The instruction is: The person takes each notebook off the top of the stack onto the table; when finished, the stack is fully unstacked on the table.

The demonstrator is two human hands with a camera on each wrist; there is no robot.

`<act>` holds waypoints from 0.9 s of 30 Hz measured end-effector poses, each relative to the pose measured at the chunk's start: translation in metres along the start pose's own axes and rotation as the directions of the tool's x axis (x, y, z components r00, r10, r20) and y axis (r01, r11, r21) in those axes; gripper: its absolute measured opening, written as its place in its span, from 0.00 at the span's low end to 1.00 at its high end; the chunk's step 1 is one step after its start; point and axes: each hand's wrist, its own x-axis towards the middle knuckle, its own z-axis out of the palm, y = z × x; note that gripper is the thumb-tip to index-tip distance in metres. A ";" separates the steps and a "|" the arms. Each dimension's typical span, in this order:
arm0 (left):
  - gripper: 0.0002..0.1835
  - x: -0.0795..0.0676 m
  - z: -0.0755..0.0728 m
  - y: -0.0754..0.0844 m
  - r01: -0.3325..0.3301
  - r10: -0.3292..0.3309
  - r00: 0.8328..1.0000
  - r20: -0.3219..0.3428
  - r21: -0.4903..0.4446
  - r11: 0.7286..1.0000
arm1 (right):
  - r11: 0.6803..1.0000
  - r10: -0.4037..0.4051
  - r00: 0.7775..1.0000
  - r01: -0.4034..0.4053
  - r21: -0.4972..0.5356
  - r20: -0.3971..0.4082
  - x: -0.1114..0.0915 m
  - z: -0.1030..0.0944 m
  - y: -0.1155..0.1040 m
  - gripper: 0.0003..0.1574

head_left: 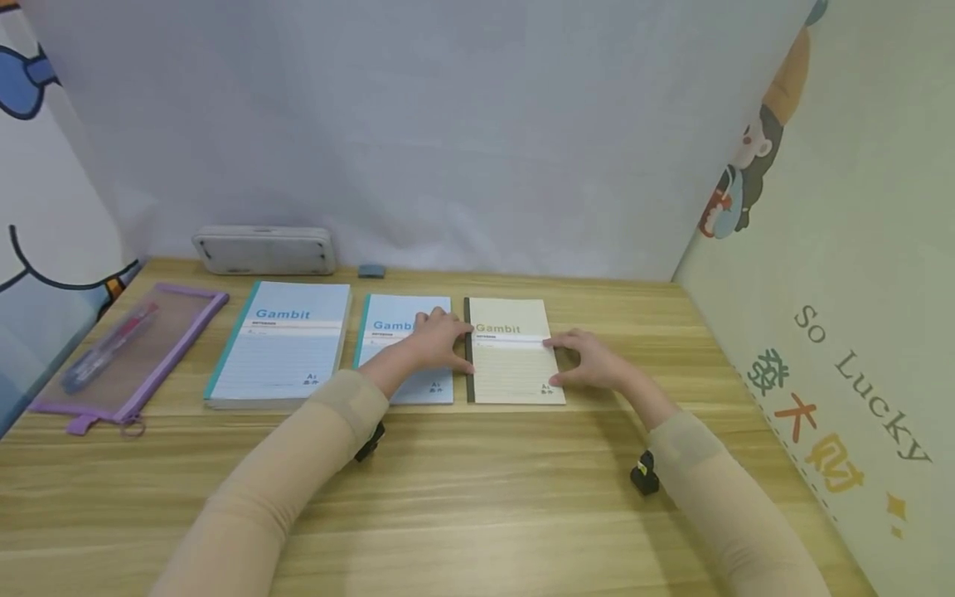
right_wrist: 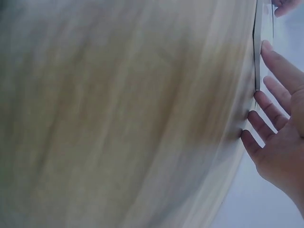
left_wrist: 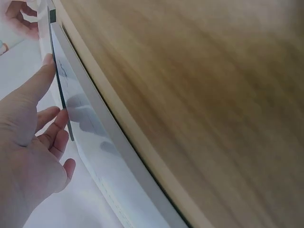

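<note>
A cream Gambit notebook point(head_left: 515, 373) with a dark spine lies flat on the table. At its spine side, my left hand point(head_left: 436, 340) touches the edge with thumb and fingertips, its forearm crossing over a smaller blue notebook point(head_left: 406, 307). My right hand point(head_left: 593, 363) has its thumb and a fingertip at the opposite edge, the fingers spread apart. From the left wrist, the left hand point(left_wrist: 33, 137) shows its thumb and fingers along the dark edge. The right wrist view has the right hand point(right_wrist: 280, 128) with fingers extended beside the notebook's edge.
Left of the smaller blue notebook sits a thick blue Gambit notebook stack point(head_left: 279, 356). A purple-edged mesh pouch point(head_left: 167, 356) with pens lies at far left. Behind are a white case point(head_left: 264, 251) and a small grey-blue block point(head_left: 370, 271), against a white curtain.
</note>
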 end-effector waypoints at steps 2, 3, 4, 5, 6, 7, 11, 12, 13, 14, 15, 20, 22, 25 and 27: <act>0.43 -0.001 -0.001 0.001 0.007 -0.007 1.000 -0.013 0.005 1.000 | 1.000 -0.006 1.000 0.006 -0.004 -0.005 0.000 0.000 0.000 0.42; 0.43 -0.002 -0.002 0.001 0.010 -0.010 1.000 -0.019 0.009 1.000 | 1.000 -0.008 1.000 0.008 -0.004 -0.006 0.000 0.000 0.000 0.42; 0.43 -0.002 -0.002 0.002 0.013 -0.012 1.000 -0.025 0.012 1.000 | 1.000 -0.011 1.000 0.011 -0.005 -0.006 0.001 0.001 0.000 0.41; 0.43 -0.003 -0.003 0.002 0.013 -0.013 0.999 -0.031 0.014 1.000 | 1.000 -0.011 1.000 0.011 -0.007 -0.005 0.001 0.000 0.000 0.41; 0.43 -0.004 -0.003 0.003 0.013 -0.012 0.999 -0.036 0.011 1.000 | 1.000 -0.011 1.000 0.011 -0.004 -0.004 0.001 0.000 -0.001 0.41; 0.43 -0.004 -0.004 0.004 0.010 -0.010 0.999 -0.042 0.009 1.000 | 1.000 -0.010 1.000 0.010 -0.007 -0.002 0.000 -0.001 -0.001 0.41; 0.43 -0.009 -0.009 0.005 -0.013 0.011 0.998 -0.069 -0.018 1.000 | 1.000 -0.008 1.000 0.008 0.010 0.006 -0.001 -0.005 -0.004 0.43; 0.43 -0.010 -0.011 0.004 -0.020 0.018 0.997 -0.078 -0.029 0.999 | 1.000 -0.003 1.000 0.003 0.011 0.006 -0.001 -0.006 -0.005 0.44; 0.43 -0.012 -0.013 0.004 -0.027 0.024 0.996 -0.088 -0.042 0.999 | 1.000 -0.005 1.000 0.005 0.010 0.003 -0.001 -0.007 -0.007 0.44; 0.43 -0.014 -0.016 0.004 -0.033 0.028 0.995 -0.095 -0.055 0.998 | 1.000 -0.005 1.000 0.005 0.013 -0.001 -0.001 -0.009 -0.008 0.44; 0.43 -0.016 -0.019 0.003 -0.037 0.031 0.994 -0.104 -0.065 0.997 | 1.000 -0.010 1.000 0.010 0.012 -0.006 -0.001 -0.011 -0.010 0.44; 0.41 -0.028 -0.034 0.000 -0.049 0.034 0.989 -0.147 -0.097 0.994 | 0.999 -0.032 0.999 0.031 -0.006 -0.035 0.002 -0.022 -0.024 0.43; 0.40 -0.033 -0.040 -0.002 -0.056 0.039 0.985 -0.165 -0.105 0.993 | 0.999 -0.048 0.998 0.047 -0.017 -0.044 0.003 -0.026 -0.031 0.43; 0.41 -0.045 -0.049 -0.006 -0.072 0.048 0.980 -0.194 -0.117 0.991 | 0.997 -0.070 0.996 0.069 -0.025 -0.058 0.006 -0.031 -0.043 0.43; 0.41 -0.053 -0.054 -0.010 -0.075 0.049 0.977 -0.209 -0.118 0.990 | 0.996 -0.088 0.994 0.086 -0.035 -0.068 0.009 -0.033 -0.052 0.44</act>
